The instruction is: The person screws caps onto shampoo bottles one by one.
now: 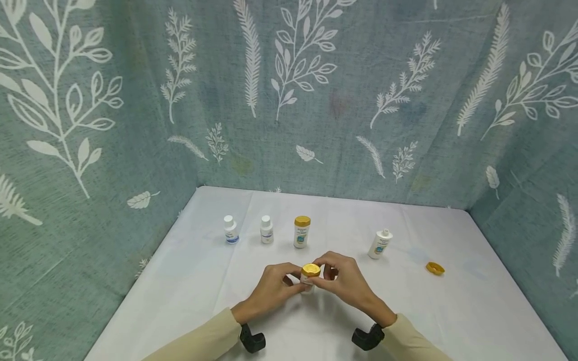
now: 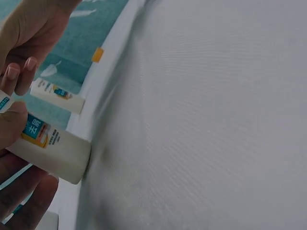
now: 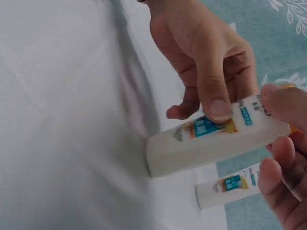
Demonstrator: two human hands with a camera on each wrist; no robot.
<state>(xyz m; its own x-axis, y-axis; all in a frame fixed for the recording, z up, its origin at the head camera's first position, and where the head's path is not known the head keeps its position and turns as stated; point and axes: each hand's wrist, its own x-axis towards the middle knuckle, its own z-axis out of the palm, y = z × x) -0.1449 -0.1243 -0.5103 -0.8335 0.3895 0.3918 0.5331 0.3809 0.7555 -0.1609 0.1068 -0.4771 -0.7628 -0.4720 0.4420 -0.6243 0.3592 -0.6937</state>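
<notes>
A white bottle [image 3: 206,143] with a yellow cap [image 1: 311,270] stands upright near the middle of the table, between both hands. My left hand [image 1: 275,283] pinches its body, the thumb across the blue-and-orange label in the left wrist view. Thumb and fingers of my right hand [image 1: 345,278] close around the bottle's top at the cap; in the right wrist view the thumb lies just under the cap. Fingers hide part of the label and cap. Just behind stands a similar yellow-capped bottle [image 1: 301,232].
Two small white-capped bottles, one farther left [image 1: 231,230] and one nearer [image 1: 267,230], stand at the back left. To the right are an uncapped white bottle [image 1: 380,244] and a loose yellow cap [image 1: 435,268]. Patterned green cloth [image 1: 316,150] walls the white table's [image 1: 180,296] back and sides.
</notes>
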